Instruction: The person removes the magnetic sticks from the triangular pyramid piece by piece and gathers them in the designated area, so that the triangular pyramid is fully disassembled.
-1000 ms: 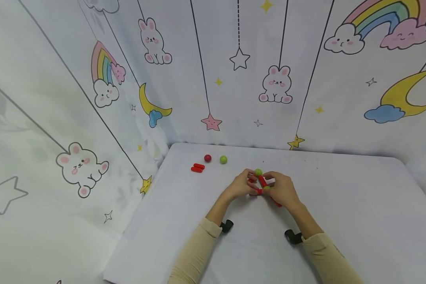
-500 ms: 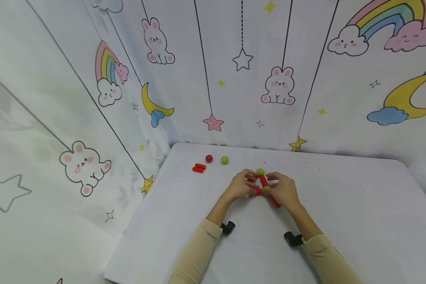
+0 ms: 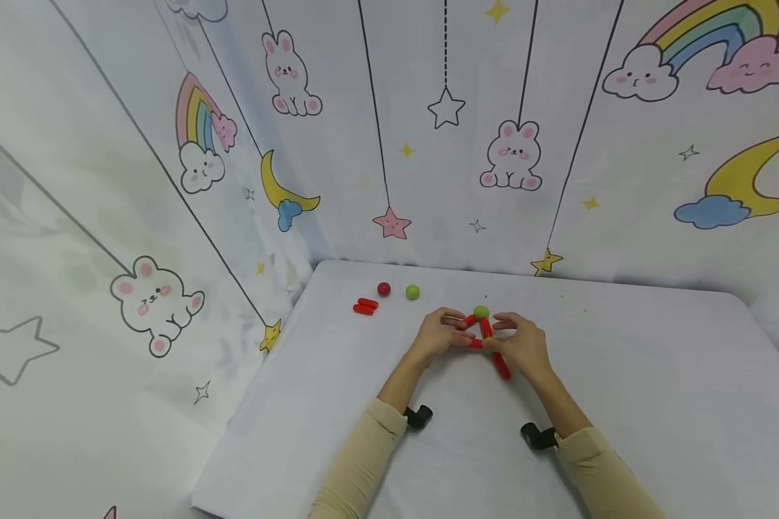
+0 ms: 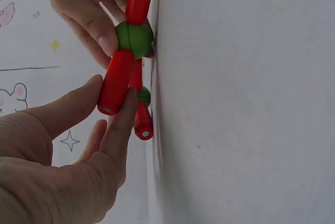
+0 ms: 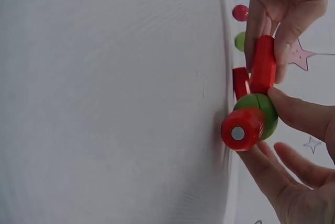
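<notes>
Several red rods and two green balls are joined into one piece between the hands. The left hand point(image 3: 436, 337) pinches a red rod point(image 4: 116, 82) between thumb and fingers. That rod meets the near green ball point(image 5: 266, 114), which the right hand point(image 3: 524, 347) holds between thumb and fingers. Another red rod point(image 3: 502, 366) runs from this ball towards the person, showing a silvery disc point(image 5: 237, 133) on its end. A third rod point(image 3: 485, 328) leads to the far green ball point(image 3: 482, 311), from which a further red rod point(image 3: 470, 320) points left.
Farther left on the white table point(image 3: 656, 375) lie two red rods point(image 3: 365, 307), a red ball point(image 3: 384, 289) and a loose green ball point(image 3: 412, 292). A white printed curtain point(image 3: 337, 144) hangs behind the table's back edge.
The joined piece has turned slightly, and the rod pointing left from its far ball now shows more plainly beyond the left fingers. Both hands stay near the same place.
</notes>
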{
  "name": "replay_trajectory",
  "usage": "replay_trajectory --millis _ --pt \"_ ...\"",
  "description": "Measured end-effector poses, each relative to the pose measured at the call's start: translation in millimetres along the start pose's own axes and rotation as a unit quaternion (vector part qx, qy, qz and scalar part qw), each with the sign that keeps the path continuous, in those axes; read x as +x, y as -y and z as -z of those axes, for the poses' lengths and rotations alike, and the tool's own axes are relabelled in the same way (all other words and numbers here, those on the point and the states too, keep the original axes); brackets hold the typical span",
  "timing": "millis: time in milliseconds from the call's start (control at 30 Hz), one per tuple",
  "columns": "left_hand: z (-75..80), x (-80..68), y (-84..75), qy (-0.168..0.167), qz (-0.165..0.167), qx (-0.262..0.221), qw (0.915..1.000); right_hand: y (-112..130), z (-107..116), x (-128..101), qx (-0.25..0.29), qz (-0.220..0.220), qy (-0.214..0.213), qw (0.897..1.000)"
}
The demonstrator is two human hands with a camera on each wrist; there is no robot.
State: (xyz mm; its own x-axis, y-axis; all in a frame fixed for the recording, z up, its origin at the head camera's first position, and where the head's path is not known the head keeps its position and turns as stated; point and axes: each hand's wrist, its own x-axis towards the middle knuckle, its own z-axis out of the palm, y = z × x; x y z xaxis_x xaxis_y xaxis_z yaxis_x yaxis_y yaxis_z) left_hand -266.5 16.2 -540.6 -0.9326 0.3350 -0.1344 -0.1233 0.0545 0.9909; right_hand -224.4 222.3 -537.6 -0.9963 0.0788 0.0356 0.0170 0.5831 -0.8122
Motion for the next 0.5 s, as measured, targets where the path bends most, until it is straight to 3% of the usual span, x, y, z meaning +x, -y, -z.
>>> replay_trajectory --millis 200,500 --pt "0.8 0.3 2.6 -0.016 0.014 0.022 0.9995 -2.3 -1.2 -0.2 0.037 -0.018 0.007 0.999" --pt "5.4 0.3 2.1 -0.006 0.02 0.014 0.9997 -1.2 -2.3 0.5 0.012 -0.041 0.009 0.999"
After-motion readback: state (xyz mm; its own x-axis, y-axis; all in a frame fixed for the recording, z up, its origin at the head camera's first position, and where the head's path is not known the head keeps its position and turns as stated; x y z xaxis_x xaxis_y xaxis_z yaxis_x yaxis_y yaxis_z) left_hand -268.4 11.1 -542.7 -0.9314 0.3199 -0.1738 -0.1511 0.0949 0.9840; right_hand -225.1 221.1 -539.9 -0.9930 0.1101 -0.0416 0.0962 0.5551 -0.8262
